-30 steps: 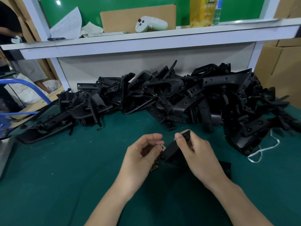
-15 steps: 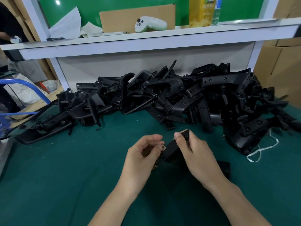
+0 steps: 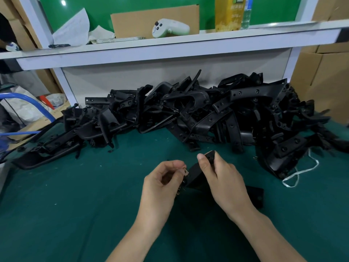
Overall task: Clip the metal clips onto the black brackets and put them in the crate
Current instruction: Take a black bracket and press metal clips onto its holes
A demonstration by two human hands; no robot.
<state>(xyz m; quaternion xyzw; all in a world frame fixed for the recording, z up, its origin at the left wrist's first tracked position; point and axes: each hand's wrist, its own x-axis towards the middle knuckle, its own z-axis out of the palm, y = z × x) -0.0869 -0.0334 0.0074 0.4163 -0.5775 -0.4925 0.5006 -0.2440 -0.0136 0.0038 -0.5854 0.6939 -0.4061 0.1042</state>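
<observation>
Right hand clamped round far end of black bracket, near centre over green tabletop. Left hand pinching metal clip between thumb and fingers, touching bracket's left edge. Heap of loose brackets along far side, beyond both hands.

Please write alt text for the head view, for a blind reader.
The right hand grips a black bracket while the left hand pinches a metal clip at its edge, above a green table. A pile of black brackets lies behind.
</observation>
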